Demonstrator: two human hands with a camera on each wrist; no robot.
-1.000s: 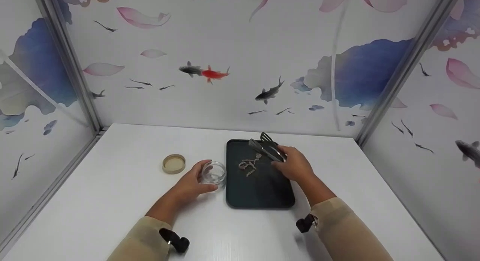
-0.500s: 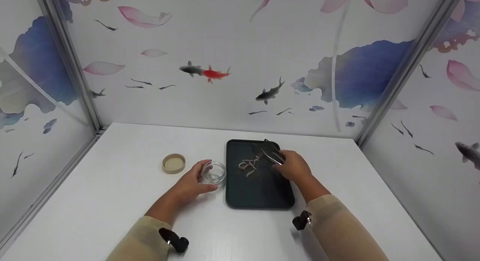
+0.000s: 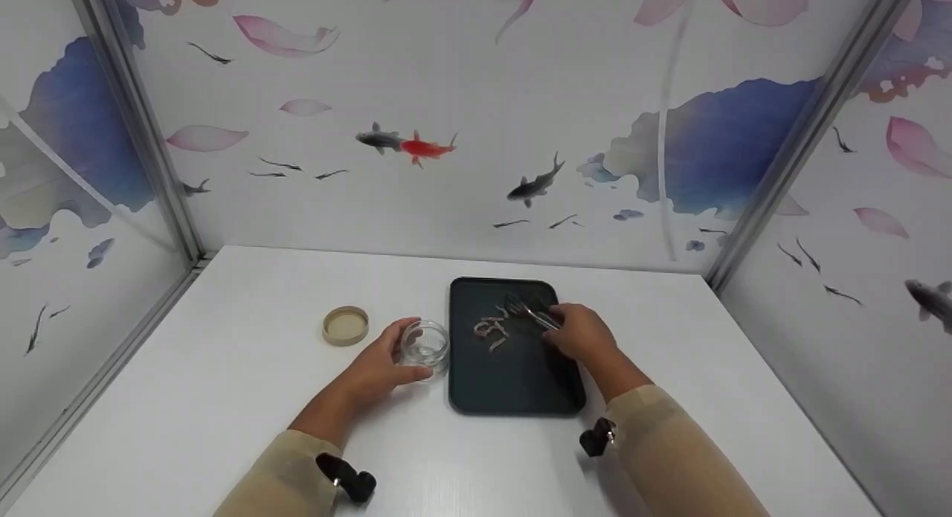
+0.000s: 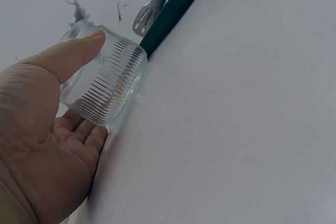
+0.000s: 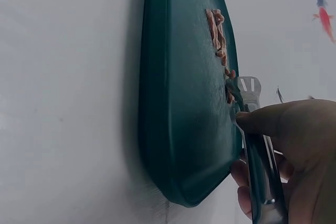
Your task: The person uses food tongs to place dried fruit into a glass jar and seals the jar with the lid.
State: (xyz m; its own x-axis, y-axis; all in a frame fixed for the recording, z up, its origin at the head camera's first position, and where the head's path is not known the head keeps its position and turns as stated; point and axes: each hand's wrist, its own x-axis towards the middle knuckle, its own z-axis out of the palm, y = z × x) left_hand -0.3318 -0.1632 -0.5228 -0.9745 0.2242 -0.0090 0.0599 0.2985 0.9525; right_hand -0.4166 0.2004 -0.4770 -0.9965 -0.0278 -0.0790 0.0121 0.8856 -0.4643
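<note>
In the head view my left hand holds a clear glass jar standing without a lid at the tray's left edge. The left wrist view shows the thumb along the side of the ribbed jar and the fingers bent under it. My right hand grips metal tongs with slotted ends over the upper part of a dark green tray. Several thin brownish strips lie in a small heap on this tray. Seen from the right wrist, the tongs' ends are right at the rearmost strip.
A round gold-coloured lid lies on the white table, to the left of the jar. White panels printed with fish and petals stand at the back and sides, joined by metal posts.
The tongs have come down from above the tray's far edge to the strips, and their spread ends have drawn together. My left hand and the jar have stayed in place.
</note>
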